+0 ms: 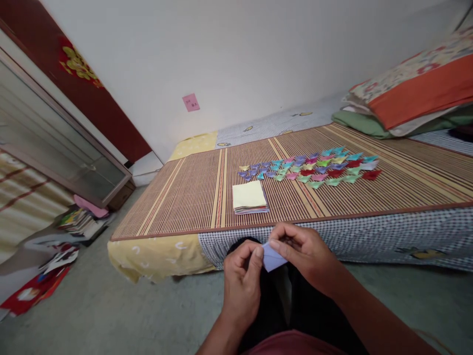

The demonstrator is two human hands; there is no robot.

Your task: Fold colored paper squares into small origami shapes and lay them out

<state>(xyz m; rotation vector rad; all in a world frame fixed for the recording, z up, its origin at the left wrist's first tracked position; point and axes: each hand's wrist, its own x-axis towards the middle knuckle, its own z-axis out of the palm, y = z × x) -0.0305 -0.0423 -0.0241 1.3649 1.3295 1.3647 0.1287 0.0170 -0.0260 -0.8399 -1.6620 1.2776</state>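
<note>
A small folded piece of blue-lavender paper [272,259] is held over the lap, just off the bed's front edge. My left hand [243,281] pinches its left corner between thumb and fingers. At the upper right corner, my right hand [308,252] grips the same paper, thumb on top. Beyond the hands, a square stack of coloured paper [250,196] with a pale yellow sheet on top lies on the striped mat [188,192]. Rows of small folded paper pieces [321,170] in several colours are laid out behind and to the right of the stack.
Folded bedding [417,98] is piled at the bed's back right. A pink note [191,102] is on the wall. At the left stand a glass-fronted cabinet [66,128] and a pile of books [79,223] low down. Checked cloth [362,236] hangs over the bed's front edge.
</note>
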